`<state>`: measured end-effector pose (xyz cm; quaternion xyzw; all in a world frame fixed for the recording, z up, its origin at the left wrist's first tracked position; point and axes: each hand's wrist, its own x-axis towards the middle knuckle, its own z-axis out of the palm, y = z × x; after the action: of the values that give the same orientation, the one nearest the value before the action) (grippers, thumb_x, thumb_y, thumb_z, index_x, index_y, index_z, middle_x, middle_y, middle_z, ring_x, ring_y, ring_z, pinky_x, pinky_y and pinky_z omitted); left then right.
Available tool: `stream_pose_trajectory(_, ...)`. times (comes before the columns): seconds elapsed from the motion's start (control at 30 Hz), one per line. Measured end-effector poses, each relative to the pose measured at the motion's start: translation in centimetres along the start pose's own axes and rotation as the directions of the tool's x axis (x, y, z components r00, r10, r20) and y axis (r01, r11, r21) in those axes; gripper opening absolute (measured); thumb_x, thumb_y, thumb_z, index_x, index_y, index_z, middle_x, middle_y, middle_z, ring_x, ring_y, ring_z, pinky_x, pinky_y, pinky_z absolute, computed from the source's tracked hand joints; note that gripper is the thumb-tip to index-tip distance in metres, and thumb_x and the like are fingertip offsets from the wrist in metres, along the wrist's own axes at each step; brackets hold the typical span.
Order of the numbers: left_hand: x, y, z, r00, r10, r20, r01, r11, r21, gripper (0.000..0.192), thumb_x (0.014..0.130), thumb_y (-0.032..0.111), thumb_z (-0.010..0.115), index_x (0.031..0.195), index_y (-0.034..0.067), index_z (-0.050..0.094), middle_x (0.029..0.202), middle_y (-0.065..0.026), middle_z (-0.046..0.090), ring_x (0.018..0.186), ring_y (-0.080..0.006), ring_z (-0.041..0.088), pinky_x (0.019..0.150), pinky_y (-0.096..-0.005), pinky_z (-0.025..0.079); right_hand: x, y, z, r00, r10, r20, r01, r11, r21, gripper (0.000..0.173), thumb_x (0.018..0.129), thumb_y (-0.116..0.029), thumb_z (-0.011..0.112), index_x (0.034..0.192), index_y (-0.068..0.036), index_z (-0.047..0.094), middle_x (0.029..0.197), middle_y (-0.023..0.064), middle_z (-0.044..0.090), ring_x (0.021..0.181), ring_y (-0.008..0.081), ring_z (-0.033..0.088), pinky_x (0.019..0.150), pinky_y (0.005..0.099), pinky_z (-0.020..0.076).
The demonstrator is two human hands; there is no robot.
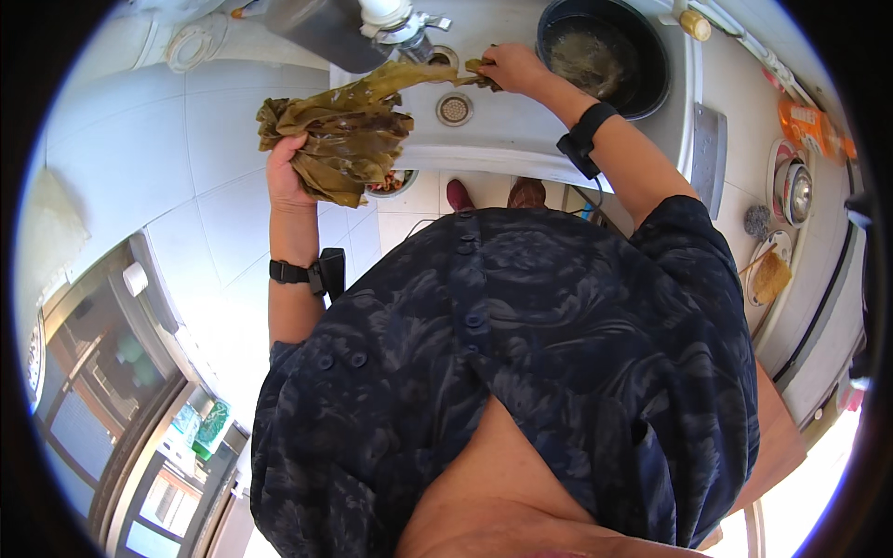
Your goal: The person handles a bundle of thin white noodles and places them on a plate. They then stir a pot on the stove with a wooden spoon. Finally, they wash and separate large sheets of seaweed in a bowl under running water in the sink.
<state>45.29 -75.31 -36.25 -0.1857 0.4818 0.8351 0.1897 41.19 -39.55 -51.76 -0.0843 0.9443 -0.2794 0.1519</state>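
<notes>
My left hand (287, 174) grips a thick, wet bunch of broad olive-brown leaves (349, 136), which look like kelp or pickled greens. The bunch hangs beyond the left end of the sink (502, 132). One long strip stretches from it across the sink, under the faucet (398, 28). At the strip's far end, my right hand (515, 68) pinches a crumpled part of the leaf between its fingers. Just right of that hand stands a round black basin (659, 77) with cloudy water in it. Two drain openings show, the nearer with a metal strainer (455, 109).
Below the bunch, a bowl (411, 187) of scraps stands on the floor. On the right-hand counter are a cleaver-like metal blade (708, 160), an orange bottle (809, 129), a steel scourer (757, 220), metal bowls (795, 192) and a plate with a brown sponge-like pad (771, 277).
</notes>
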Motion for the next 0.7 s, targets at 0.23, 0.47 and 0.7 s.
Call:
stream_pose_trajectory(0.23, -1.0, 4.7, -3.4, 0.971, 0.182, 0.155, -0.168, 0.981, -0.100, 0.052, 0.082, 0.017, 0.053, 0.132, 0.003, 0.049, 0.128, -0.0183, 0.057, 0.114, -0.0372, 0.056, 0.099, -0.0518, 0.046, -0.6, -1.9, -0.5, 0.999, -0.018, -0.045, 0.024, 0.992, 0.122, 0.035, 0.087, -0.038, 0.062, 0.092, -0.005, 0.069, 0.081, 0.0141, 0.069, 0.078, 0.0288, 0.068, 0.072, 0.0397, 0.0535)
stream_pose_trajectory(0.47, -1.4, 6.1, -4.3, 0.923, 0.206, 0.325, -0.175, 0.977, -0.123, 0.060, 0.074, 0.004, 0.056, 0.133, -0.004, 0.046, 0.128, -0.0212, 0.056, 0.116, -0.0383, 0.056, 0.102, -0.0515, 0.045, -1.6, -8.9, -1.9, 0.903, -0.352, -0.247, 0.429, 0.712, 0.555, 0.020, 0.086, -0.021, 0.069, 0.103, -0.011, 0.067, 0.084, 0.0083, 0.067, 0.072, 0.0191, 0.065, 0.070, 0.0313, 0.0521)
stream_pose_trajectory(0.7, -0.8, 4.1, -1.9, 0.906, 0.130, 0.402, -0.055, 0.980, -0.193, 0.051, 0.080, 0.003, 0.061, 0.129, -0.005, 0.048, 0.125, -0.0223, 0.058, 0.111, -0.0375, 0.060, 0.098, -0.0512, 0.050, -1.7, -13.0, -3.3, 0.897, -0.417, -0.148, 0.409, 0.651, 0.639, 0.025, 0.087, -0.012, 0.064, 0.112, -0.015, 0.068, 0.086, 0.0047, 0.068, 0.072, 0.0138, 0.064, 0.072, 0.0283, 0.0525)
